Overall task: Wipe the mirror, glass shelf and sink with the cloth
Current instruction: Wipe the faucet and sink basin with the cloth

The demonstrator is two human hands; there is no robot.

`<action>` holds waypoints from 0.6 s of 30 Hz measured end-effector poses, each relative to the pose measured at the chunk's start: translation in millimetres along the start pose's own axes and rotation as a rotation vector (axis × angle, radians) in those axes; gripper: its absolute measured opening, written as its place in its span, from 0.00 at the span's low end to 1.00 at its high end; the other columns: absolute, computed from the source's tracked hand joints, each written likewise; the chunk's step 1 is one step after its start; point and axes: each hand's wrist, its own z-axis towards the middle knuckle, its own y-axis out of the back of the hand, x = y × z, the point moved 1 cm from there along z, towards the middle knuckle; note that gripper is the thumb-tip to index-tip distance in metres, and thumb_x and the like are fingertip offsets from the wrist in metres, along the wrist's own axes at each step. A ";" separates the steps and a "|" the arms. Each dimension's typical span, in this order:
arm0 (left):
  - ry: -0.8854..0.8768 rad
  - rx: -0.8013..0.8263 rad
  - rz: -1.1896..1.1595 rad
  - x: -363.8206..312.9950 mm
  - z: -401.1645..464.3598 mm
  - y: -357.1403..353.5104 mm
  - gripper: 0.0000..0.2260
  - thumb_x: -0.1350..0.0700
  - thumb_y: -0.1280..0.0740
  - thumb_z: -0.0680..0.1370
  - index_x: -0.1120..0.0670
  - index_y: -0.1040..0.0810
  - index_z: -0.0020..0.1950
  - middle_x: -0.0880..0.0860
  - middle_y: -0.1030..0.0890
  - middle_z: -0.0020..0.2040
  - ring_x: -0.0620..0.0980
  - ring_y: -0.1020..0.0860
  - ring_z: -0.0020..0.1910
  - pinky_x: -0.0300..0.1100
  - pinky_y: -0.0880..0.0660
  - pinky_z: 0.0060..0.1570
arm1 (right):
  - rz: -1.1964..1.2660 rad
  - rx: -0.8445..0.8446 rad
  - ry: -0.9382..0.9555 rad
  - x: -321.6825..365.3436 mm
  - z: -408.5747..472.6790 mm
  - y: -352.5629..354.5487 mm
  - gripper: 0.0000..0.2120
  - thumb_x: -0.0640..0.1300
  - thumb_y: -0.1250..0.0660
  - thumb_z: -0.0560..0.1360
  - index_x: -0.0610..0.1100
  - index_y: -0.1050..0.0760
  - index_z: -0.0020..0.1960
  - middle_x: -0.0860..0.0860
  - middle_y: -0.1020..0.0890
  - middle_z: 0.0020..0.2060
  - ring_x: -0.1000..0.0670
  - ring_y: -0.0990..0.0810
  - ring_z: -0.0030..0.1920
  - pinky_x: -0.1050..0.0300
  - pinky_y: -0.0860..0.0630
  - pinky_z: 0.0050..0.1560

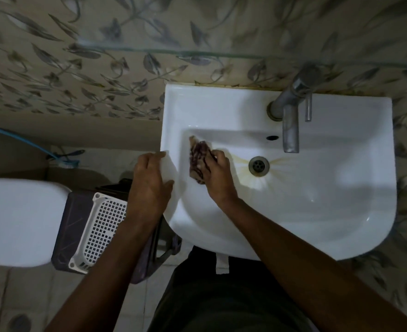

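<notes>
Fingers [213, 155] of the right hand [218, 174] curled over the cloth [198, 161], pressing it to the sink [317, 212] basin's left inner wall.

Left of the drain [259, 165] lay the cloth, bunched under that hand. The left hand [151, 179] rested on the sink's left rim, fingers fairly straight, thumb over the edge, holding nothing. A tap [291, 121] stood behind the drain, and a glass shelf [197, 52] ran along the patterned wall above the sink. A white basket [99, 226] and toilet [18, 219] sat left of the sink.
</notes>
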 end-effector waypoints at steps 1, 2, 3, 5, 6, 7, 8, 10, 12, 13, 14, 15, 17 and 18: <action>0.000 0.001 -0.011 0.2 -0.1 -0.2 0.33 0.64 0.25 0.70 0.54 0.32 0.72 0.55 0.32 0.66 0.56 0.26 0.61 0.52 0.24 0.61 | -0.060 0.014 0.044 -5.7 -7.6 -0.3 0.16 0.44 0.37 0.82 0.41 0.26 0.68 0.42 0.29 0.62 0.44 0.30 0.61 0.56 0.29 0.63; -0.006 0.000 -0.016 0.1 -0.1 -0.4 0.32 0.64 0.25 0.70 0.54 0.31 0.72 0.55 0.32 0.66 0.56 0.26 0.61 0.52 0.24 0.61 | -0.090 0.043 0.096 -8.3 -19.7 3.3 0.17 0.44 0.38 0.82 0.40 0.27 0.69 0.41 0.29 0.64 0.42 0.31 0.62 0.54 0.30 0.65; -0.015 -0.003 -0.013 0.0 -0.1 -0.5 0.32 0.64 0.25 0.70 0.54 0.31 0.72 0.55 0.32 0.66 0.56 0.26 0.61 0.52 0.24 0.61 | -0.119 0.098 0.118 -14.5 -32.5 4.7 0.19 0.45 0.39 0.82 0.39 0.28 0.70 0.40 0.30 0.64 0.40 0.32 0.62 0.51 0.30 0.66; -0.027 -0.013 0.008 -0.8 0.1 -0.7 0.31 0.63 0.25 0.71 0.55 0.31 0.72 0.56 0.32 0.66 0.56 0.27 0.61 0.51 0.25 0.62 | -0.117 0.119 0.096 -22.1 -56.3 8.4 0.19 0.46 0.43 0.81 0.39 0.28 0.68 0.40 0.29 0.64 0.39 0.32 0.62 0.47 0.31 0.66; -0.029 -0.023 0.020 -2.1 0.4 -0.7 0.30 0.63 0.26 0.71 0.55 0.31 0.72 0.56 0.32 0.66 0.56 0.28 0.62 0.51 0.26 0.62 | -0.109 0.115 0.096 -22.9 -63.1 8.5 0.18 0.46 0.44 0.82 0.39 0.28 0.68 0.40 0.29 0.64 0.39 0.32 0.62 0.47 0.32 0.66; -0.034 -0.035 0.034 -3.5 0.4 -0.7 0.29 0.63 0.26 0.72 0.56 0.30 0.72 0.56 0.31 0.66 0.57 0.29 0.63 0.51 0.26 0.63 | -0.090 0.107 0.064 -21.6 -65.8 8.0 0.17 0.45 0.43 0.83 0.38 0.27 0.67 0.40 0.29 0.63 0.39 0.32 0.62 0.48 0.33 0.66; -0.044 -0.048 0.049 -5.4 0.6 -0.9 0.29 0.62 0.27 0.72 0.56 0.30 0.71 0.57 0.31 0.66 0.57 0.30 0.64 0.52 0.27 0.63 | -0.097 0.085 0.058 -18.1 -64.9 7.2 0.15 0.43 0.41 0.83 0.39 0.28 0.68 0.40 0.30 0.64 0.40 0.33 0.63 0.49 0.34 0.66; -0.077 -0.062 0.079 -10.0 0.2 -2.3 0.28 0.62 0.27 0.71 0.56 0.29 0.71 0.57 0.30 0.65 0.57 0.31 0.65 0.52 0.28 0.64 | -0.078 0.074 0.038 -6.5 -51.8 6.2 0.16 0.39 0.38 0.81 0.39 0.28 0.68 0.40 0.30 0.66 0.42 0.36 0.65 0.46 0.36 0.67; -0.110 -0.060 0.115 -15.1 -0.4 -4.9 0.28 0.62 0.27 0.71 0.55 0.28 0.70 0.57 0.29 0.65 0.57 0.32 0.65 0.51 0.28 0.64 | -0.033 0.038 0.013 2.7 -29.0 6.8 0.16 0.35 0.37 0.80 0.36 0.27 0.67 0.37 0.30 0.66 0.41 0.36 0.65 0.42 0.36 0.67; -0.129 -0.057 0.138 -17.7 -0.7 -6.3 0.27 0.62 0.27 0.71 0.55 0.28 0.70 0.57 0.29 0.65 0.56 0.32 0.65 0.50 0.29 0.64 | 0.002 0.013 -0.011 5.8 -16.8 6.4 0.15 0.35 0.37 0.80 0.35 0.27 0.66 0.36 0.30 0.65 0.39 0.35 0.65 0.41 0.35 0.67; -0.150 -0.053 0.162 -20.1 -1.1 -7.8 0.27 0.62 0.26 0.71 0.55 0.28 0.70 0.57 0.28 0.65 0.56 0.32 0.64 0.49 0.30 0.64 | 0.034 -0.031 -0.034 6.4 -5.4 4.2 0.15 0.36 0.38 0.81 0.35 0.27 0.67 0.36 0.30 0.65 0.38 0.34 0.64 0.41 0.34 0.68; -0.170 -0.050 0.181 -22.1 -1.3 -9.6 0.27 0.61 0.26 0.71 0.55 0.28 0.70 0.57 0.28 0.65 0.55 0.32 0.64 0.48 0.31 0.63 | 0.034 -0.055 -0.087 4.9 3.5 2.7 0.16 0.39 0.38 0.82 0.37 0.28 0.69 0.37 0.30 0.65 0.38 0.33 0.63 0.42 0.32 0.68; -0.200 -0.041 0.199 -25.8 -1.0 -13.0 0.27 0.61 0.26 0.71 0.55 0.27 0.69 0.57 0.28 0.65 0.55 0.32 0.63 0.46 0.32 0.63 | 0.001 -0.072 -0.119 4.2 6.1 -4.6 0.18 0.43 0.39 0.83 0.40 0.29 0.72 0.40 0.31 0.65 0.40 0.33 0.62 0.46 0.30 0.67; -0.211 -0.038 0.199 -27.3 -0.9 -14.7 0.27 0.62 0.26 0.71 0.55 0.27 0.69 0.57 0.27 0.64 0.55 0.32 0.63 0.46 0.32 0.62 | -0.023 -0.089 -0.110 6.8 2.7 -7.7 0.19 0.44 0.39 0.83 0.41 0.29 0.72 0.40 0.31 0.64 0.40 0.33 0.62 0.48 0.29 0.66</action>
